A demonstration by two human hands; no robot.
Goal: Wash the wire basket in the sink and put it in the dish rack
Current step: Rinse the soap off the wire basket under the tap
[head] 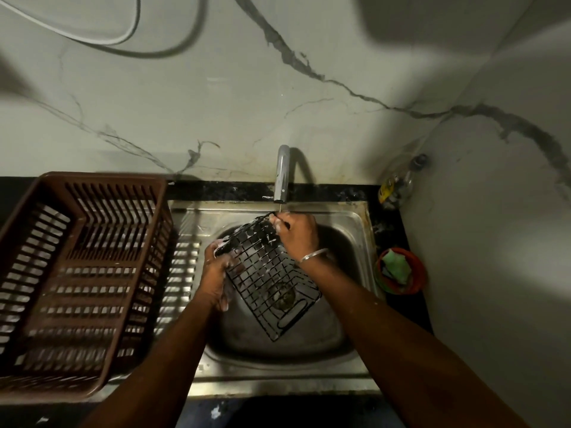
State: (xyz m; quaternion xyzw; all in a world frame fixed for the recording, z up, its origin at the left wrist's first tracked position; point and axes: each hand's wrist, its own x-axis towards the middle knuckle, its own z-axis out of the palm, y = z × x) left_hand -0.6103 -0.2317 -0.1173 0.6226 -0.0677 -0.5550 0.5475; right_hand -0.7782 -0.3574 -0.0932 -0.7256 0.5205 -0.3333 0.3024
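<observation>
The black wire basket (pixel 265 273) hangs tilted over the bowl of the steel sink (pixel 309 335), its upper corner just under the tap (pixel 281 174) and its lower end above the drain. Suds cling to the upper wires.

It looks like a light, rigid grid of thin coated wire: it should keep its shape when lifted by one edge, but soap will probably make the wires slick, and the open mesh gives fingers little flat surface. The thicker outer frame and the looped handle at the lower end seem the safest places to hold. Hooking fingers through the mesh would likely guard against slipping.

The left hand (pixel 216 267), foamy, is curled round the basket's left edge. The right hand (pixel 298 234), with a bangle (pixel 313 254) at the wrist, pinches the top corner beside the tap's mouth.

The brown plastic dish rack (pixel 102 177) stands just left of the sink on the drainboard, so the carry should be short. On the dark table (pixel 216 189) to the right sit an orange bowl (pixel 417 279) holding a green scrub pad (pixel 395 267) and, in the corner, a clear bottle (pixel 398 186).
</observation>
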